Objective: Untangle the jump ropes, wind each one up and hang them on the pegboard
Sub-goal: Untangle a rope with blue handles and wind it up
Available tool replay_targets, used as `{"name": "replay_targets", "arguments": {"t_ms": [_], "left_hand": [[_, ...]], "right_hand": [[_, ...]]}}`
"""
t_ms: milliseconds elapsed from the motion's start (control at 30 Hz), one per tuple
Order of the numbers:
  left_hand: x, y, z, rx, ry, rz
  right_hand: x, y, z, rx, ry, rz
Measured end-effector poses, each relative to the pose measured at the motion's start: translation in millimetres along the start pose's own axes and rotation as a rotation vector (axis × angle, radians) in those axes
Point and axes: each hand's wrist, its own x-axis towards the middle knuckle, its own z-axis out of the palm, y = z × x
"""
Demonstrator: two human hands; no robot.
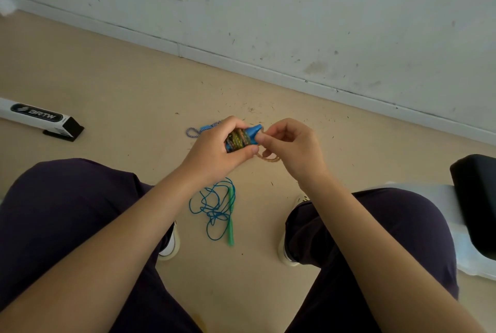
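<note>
No containers in sight tbh, everything's loose on the floor (120,85). My left hand (214,152) is clamped around a wound jump rope bundle (237,140) w/ blue handles, multicolour cord wrapped round them. Right hand (292,147) is pinching the blue tip of the bundle w/ thumb + fingers, and a tan cord loop (269,158) hangs under it; can't tell where that loop ends, fingers cover it. A blue/white braided loop (193,132) pokes out behind my left hand, rest hidden. Second rope (214,206), thin blue cord w/ green handles, lies tangled on the floor btw my knees. White box (40,117) at left reads "BRTW", cut off by the frame edge.
</note>
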Motion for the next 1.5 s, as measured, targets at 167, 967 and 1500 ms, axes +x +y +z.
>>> {"name": "replay_targets", "arguments": {"t_ms": [167, 967, 1500], "left_hand": [[-0.8, 0.2, 0.7, 0.030, 0.011, -0.022], [4.2, -0.8, 1.1, -0.053, 0.027, -0.104], [2.3, -0.2, -0.4, -0.110, -0.040, -0.077]], "right_hand": [[0.3, 1.5, 4.0, -0.096, 0.011, -0.017], [0.0, 4.1, 5.4, -0.062, -0.004, -0.075], [3.7, 8.1, 2.5, -0.036, 0.114, -0.017]]}}
